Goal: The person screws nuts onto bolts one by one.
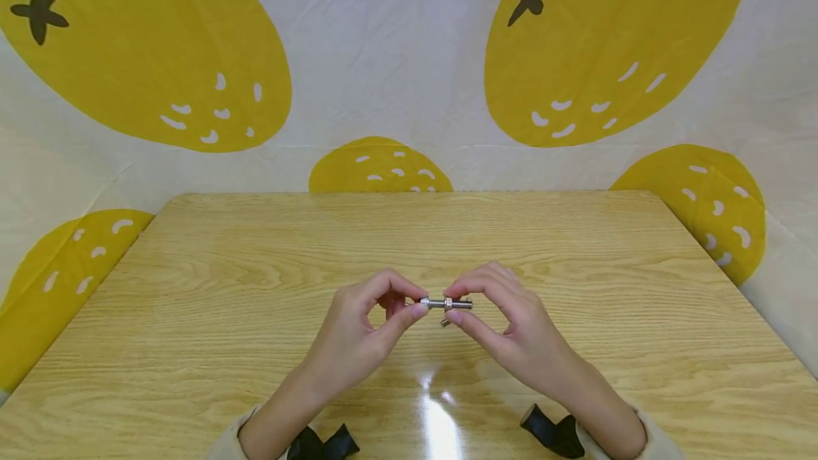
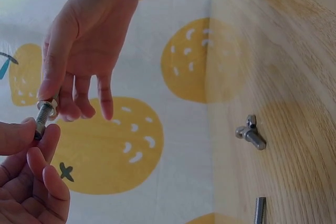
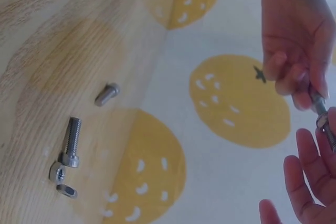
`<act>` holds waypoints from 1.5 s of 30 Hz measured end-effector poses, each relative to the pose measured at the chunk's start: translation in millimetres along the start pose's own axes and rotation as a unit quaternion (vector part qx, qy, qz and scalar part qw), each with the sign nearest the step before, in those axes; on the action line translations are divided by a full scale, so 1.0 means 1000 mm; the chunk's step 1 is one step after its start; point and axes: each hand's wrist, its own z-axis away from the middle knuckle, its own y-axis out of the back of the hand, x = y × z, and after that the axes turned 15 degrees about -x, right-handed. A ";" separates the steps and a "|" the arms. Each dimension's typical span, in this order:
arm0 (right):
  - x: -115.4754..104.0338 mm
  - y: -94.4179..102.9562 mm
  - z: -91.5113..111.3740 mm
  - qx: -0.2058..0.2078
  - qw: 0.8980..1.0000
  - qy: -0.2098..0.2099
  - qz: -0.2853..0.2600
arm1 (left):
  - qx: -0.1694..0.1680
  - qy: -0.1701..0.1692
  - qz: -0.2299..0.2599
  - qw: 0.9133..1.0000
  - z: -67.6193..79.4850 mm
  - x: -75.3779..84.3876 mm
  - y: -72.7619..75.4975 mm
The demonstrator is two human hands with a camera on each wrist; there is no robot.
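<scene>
Between the thumb and index finger of my left hand, a metal bolt is pinched at its head end. Its threaded shank points to the right. My right hand pinches a hex nut, which sits around that shank in the left wrist view too, where the threads show between the two hands. Fingertips hide part of the bolt and nut. Both hands hover over the wooden table.
On the table lie a loose bolt, two nuts close to its head, and another bolt apart from them. A white cloth with yellow fruit prints hangs behind the table. Black straps with black parts are at my wrists.
</scene>
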 end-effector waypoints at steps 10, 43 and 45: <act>0.000 -0.003 0.001 -0.007 0.999 -0.031 0.006 | -0.003 -0.015 0.006 1.000 0.000 0.001 -0.001; 0.000 -0.003 0.003 -0.008 1.000 -0.016 0.008 | 0.003 -0.011 0.007 1.000 0.000 0.001 0.000; 0.000 -0.003 0.003 -0.008 1.000 -0.022 0.008 | 0.003 -0.018 0.008 1.000 0.000 0.001 -0.001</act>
